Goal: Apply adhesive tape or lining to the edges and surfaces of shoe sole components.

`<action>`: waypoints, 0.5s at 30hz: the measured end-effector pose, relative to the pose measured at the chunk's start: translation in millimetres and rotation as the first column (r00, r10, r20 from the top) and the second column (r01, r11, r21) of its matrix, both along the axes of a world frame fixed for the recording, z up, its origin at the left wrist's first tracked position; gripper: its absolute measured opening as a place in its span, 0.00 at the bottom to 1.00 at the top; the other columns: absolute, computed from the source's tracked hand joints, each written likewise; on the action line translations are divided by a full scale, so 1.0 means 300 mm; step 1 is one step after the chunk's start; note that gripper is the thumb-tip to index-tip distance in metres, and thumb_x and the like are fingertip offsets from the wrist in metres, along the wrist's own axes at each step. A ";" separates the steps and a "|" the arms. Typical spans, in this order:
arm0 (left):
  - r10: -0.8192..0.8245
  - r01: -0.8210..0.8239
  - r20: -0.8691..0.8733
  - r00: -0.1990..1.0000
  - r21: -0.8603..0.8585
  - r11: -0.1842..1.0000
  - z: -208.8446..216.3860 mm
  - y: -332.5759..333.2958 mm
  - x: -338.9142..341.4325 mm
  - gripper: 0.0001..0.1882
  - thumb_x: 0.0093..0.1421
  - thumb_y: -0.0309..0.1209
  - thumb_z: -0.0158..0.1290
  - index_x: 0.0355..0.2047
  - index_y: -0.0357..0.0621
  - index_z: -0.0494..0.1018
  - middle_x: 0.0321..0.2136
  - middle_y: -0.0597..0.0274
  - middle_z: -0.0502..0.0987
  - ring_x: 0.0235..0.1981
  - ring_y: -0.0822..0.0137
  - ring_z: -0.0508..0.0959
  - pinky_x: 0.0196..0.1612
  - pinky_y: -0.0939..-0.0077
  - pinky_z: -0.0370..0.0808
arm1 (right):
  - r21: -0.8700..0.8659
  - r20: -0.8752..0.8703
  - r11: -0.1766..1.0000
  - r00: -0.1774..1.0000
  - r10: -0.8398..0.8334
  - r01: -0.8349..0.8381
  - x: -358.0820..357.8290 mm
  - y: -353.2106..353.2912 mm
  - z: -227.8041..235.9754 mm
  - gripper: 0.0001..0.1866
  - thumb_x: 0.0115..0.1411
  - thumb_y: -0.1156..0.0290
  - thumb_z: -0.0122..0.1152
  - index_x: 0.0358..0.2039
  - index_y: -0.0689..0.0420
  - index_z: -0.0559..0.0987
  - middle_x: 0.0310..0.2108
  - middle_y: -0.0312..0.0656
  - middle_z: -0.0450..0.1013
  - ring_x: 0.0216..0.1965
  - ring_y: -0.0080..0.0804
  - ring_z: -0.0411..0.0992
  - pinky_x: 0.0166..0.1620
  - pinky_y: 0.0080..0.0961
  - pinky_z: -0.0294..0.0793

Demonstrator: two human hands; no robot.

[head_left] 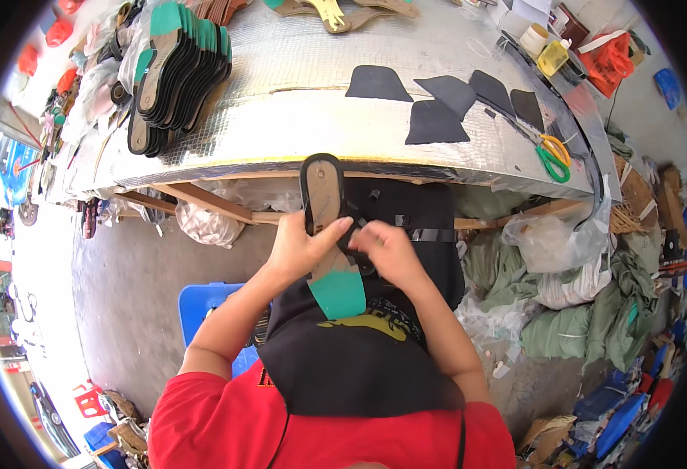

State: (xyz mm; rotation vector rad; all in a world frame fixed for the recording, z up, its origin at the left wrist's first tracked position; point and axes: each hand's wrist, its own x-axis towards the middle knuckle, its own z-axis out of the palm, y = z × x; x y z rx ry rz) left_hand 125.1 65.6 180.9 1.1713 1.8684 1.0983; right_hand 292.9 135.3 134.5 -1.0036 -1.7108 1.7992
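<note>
Our left hand [300,248] grips a flat, waisted, tan-and-green insole [339,292]; what our curled right hand [393,252] pinches, we cannot tell.

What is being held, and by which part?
The left hand grips a green-ended insole by its narrow middle. The right hand is at its right edge; whether it pinches anything is unclear.

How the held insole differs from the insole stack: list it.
The held insole is single, in the left hand; the insole stack is many, on the table. The held insole's green end points down the picture; the stack's green ends point up. Both are brown with green ends and dark edging.
</note>
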 end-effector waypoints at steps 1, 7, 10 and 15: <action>-0.042 0.041 0.052 0.998 0.018 0.999 -0.004 0.000 0.009 0.18 0.56 0.40 0.62 0.28 0.33 0.77 0.20 0.58 0.79 0.23 0.75 0.75 0.27 0.72 0.73 | -0.027 -0.109 0.997 0.992 -0.069 0.067 0.006 0.024 0.016 0.12 0.63 0.65 0.59 0.34 0.62 0.80 0.28 0.37 0.76 0.25 0.19 0.68 0.32 0.21 0.68; -0.229 0.226 -0.008 0.973 -0.123 0.966 -0.007 0.014 0.039 0.20 0.63 0.42 0.56 0.42 0.34 0.75 0.32 0.62 0.79 0.33 0.75 0.75 0.37 0.77 0.74 | -0.087 -0.238 0.970 0.941 -0.241 0.226 -0.057 0.096 0.097 0.15 0.65 0.62 0.58 0.29 0.62 0.78 0.20 0.29 0.68 0.24 0.12 0.57 0.27 0.17 0.59; -0.002 -0.070 0.312 0.950 0.220 0.973 -0.010 0.049 0.023 0.24 0.67 0.47 0.47 0.41 0.34 0.73 0.26 0.64 0.76 0.33 0.72 0.73 0.40 0.73 0.72 | 0.183 -0.160 0.945 0.956 -0.244 0.272 -0.092 0.035 0.095 0.16 0.65 0.63 0.58 0.28 0.64 0.77 0.18 0.31 0.67 0.25 0.12 0.58 0.26 0.18 0.62; 0.090 -0.147 0.255 0.963 0.214 0.966 -0.025 0.088 0.006 0.25 0.71 0.46 0.39 0.26 0.36 0.67 0.18 0.70 0.61 0.24 0.77 0.59 0.26 0.76 0.61 | 0.276 -0.109 0.930 0.969 -0.221 0.243 -0.082 -0.086 0.038 0.15 0.63 0.68 0.59 0.23 0.64 0.72 0.17 0.43 0.67 0.36 0.45 0.48 0.25 0.29 0.68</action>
